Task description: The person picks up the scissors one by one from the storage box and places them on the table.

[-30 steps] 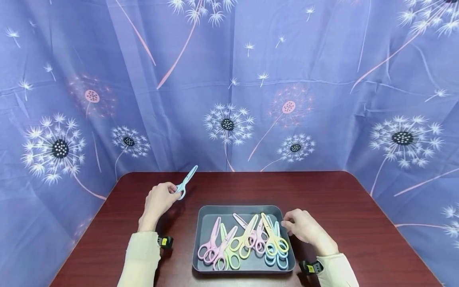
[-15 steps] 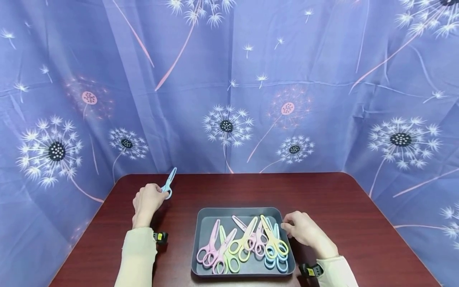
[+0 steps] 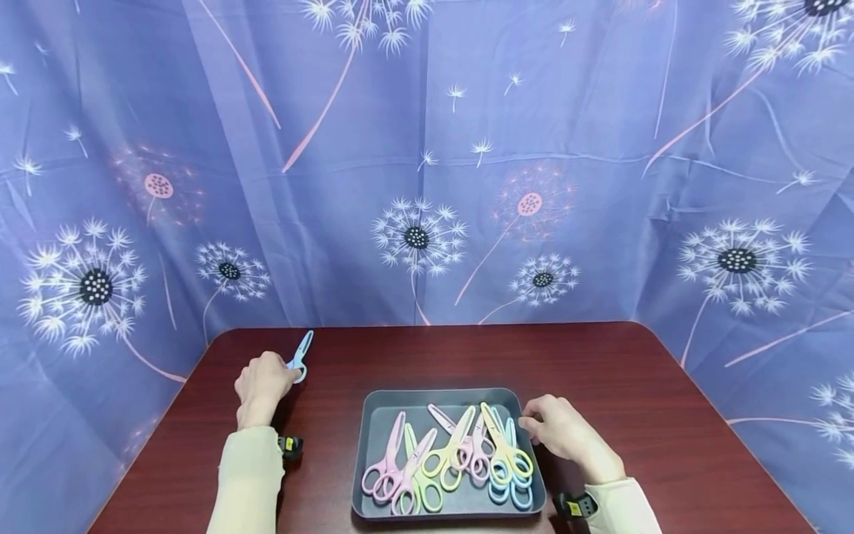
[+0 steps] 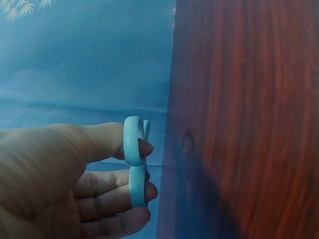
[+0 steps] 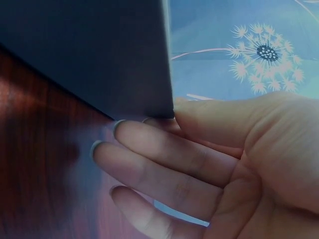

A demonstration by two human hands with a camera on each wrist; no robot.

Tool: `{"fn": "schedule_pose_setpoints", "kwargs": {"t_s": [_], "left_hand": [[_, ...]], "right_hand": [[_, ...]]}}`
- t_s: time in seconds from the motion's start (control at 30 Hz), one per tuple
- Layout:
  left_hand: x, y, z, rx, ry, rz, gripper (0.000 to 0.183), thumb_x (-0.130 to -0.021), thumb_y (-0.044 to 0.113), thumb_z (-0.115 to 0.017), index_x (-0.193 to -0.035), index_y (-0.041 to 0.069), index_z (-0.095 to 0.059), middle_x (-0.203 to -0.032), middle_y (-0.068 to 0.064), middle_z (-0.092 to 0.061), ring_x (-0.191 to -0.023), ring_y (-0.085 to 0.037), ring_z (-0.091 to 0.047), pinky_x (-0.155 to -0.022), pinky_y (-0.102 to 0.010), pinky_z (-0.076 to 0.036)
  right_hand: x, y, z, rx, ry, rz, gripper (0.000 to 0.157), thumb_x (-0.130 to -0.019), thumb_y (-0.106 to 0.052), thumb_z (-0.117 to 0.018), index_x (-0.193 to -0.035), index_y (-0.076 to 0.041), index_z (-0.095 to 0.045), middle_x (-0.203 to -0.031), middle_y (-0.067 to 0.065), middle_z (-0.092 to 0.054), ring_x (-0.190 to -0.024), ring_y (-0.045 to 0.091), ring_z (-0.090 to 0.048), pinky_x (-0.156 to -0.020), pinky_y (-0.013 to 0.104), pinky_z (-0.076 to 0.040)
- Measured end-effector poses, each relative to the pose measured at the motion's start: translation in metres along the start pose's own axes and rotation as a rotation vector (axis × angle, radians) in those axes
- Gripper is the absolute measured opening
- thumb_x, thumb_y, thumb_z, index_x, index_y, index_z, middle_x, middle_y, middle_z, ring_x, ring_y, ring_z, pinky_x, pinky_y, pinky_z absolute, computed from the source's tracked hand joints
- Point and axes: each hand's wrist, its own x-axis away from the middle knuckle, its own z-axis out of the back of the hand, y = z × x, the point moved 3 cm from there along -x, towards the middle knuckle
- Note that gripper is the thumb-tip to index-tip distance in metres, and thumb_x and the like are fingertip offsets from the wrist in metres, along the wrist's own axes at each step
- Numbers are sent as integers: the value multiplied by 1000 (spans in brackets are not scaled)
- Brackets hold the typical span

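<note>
So there's this grey tray (image 3: 443,515) closest to us, around the middle of the worktop's (image 3: 434,356) near side, with a jumble of pink, yellow, green and blue pastel scissors (image 3: 463,432) in it. Right hand (image 3: 560,426) has its grip on the tray's right wall, thumb by the rim. Farther off, the left hand (image 3: 262,382) is out near the far left corner, grip pinched on the handles of some light blue scissors (image 3: 297,360), blades aimed at the far edge. Can't tell if they're touching down. Dandelion curtain (image 3: 333,222) behind it all.
</note>
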Motion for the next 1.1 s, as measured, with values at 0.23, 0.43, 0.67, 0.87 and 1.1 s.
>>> {"fn": "schedule_pose_setpoints", "kwargs": {"t_s": [0.23,0.43,0.67,0.87,1.1], "left_hand": [[-3,3,-1,-34,-2,-2,28,-76,28,-70,-62,9,-55,-71,-16,-59,-72,-41,-58,-60,-51,-43],[-4,1,-3,-54,-9,12,28,-76,28,-70,-65,7,-57,-78,-22,-62,-76,-44,-59,-61,-53,-43],[-1,-5,-8,-52,1,8,26,-77,24,-69,-67,5,-56,-73,-19,-59,-74,-42,-59,-60,-51,-43],[0,-4,-10,-48,9,5,24,-80,21,-69,-69,4,-57,-70,-17,-58,-71,-40,-59,-58,-50,-44],[-1,-2,-12,-29,13,-2,21,-80,17,-68,-74,1,-58,-73,-20,-59,-72,-42,-59,-58,-51,-44]], "right_hand": [[0,-1,2,10,13,2,11,-88,-7,-67,-77,-10,-67,-64,-2,-58,-56,15,-60,-57,32,-45],[-2,-2,1,9,19,-4,12,-88,-6,-66,-77,-9,-66,-64,-2,-58,-56,15,-60,-56,31,-45],[-2,-4,-2,27,19,2,11,-88,-7,-67,-77,-10,-67,-63,-4,-59,-55,14,-60,-57,31,-44],[-1,-5,-2,16,9,-1,10,-88,-6,-67,-78,-9,-67,-66,-3,-60,-56,14,-61,-56,31,-45],[-1,-4,-1,27,13,-25,12,-88,-6,-67,-77,-9,-66,-64,-3,-58,-55,13,-59,-56,31,-45]]}}
